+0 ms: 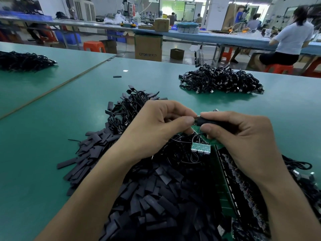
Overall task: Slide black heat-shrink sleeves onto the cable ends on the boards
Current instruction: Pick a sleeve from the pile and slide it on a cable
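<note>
Pinching sleeve (211,121), cable end (197,118) w/ hands (243,141)

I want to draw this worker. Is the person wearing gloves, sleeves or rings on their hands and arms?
No gloves: the left hand and right hand are bare. No ring, watch or bracelet shows, and the nails are short. The left forearm and right forearm are bare too, no sleeve in view.

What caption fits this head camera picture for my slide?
Over the sleeve pile, the left hand pinches a cable end and the right hand a black sleeve.
</note>
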The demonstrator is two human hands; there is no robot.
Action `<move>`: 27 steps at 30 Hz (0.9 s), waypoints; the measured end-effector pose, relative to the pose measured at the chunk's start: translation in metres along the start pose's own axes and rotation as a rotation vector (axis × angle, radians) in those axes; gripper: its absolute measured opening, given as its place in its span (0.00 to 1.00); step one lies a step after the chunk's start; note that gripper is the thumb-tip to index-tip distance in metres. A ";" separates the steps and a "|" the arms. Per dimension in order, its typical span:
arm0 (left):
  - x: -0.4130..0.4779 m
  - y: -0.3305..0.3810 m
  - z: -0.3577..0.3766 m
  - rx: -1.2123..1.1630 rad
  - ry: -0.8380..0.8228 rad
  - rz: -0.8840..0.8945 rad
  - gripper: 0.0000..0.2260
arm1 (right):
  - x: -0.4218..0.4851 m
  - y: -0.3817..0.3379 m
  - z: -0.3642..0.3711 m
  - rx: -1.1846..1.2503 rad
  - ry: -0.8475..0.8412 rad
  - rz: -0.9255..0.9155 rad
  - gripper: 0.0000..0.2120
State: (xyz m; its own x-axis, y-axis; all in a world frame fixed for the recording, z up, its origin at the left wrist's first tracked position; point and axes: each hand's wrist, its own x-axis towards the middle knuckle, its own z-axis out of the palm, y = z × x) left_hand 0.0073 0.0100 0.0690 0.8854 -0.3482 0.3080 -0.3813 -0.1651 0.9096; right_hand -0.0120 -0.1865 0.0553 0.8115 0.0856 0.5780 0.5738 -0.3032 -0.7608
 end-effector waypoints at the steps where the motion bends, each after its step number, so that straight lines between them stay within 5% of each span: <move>1: 0.000 0.000 0.001 -0.015 -0.001 -0.015 0.04 | 0.000 -0.001 0.001 0.013 -0.017 -0.007 0.11; 7: -0.001 0.001 0.005 -0.123 0.025 -0.046 0.08 | -0.001 -0.003 0.007 0.115 -0.015 0.001 0.09; 17: -0.001 -0.003 0.008 0.105 0.234 0.055 0.07 | 0.000 0.001 0.010 0.087 0.128 0.095 0.06; 27: 0.000 -0.004 0.004 0.144 0.138 -0.021 0.08 | 0.002 -0.002 0.010 0.117 0.145 0.085 0.06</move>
State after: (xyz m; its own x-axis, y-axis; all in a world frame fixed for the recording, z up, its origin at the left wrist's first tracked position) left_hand 0.0083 0.0068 0.0640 0.9177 -0.2151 0.3341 -0.3880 -0.3046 0.8698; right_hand -0.0106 -0.1765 0.0546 0.8381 -0.0759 0.5401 0.5196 -0.1901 -0.8330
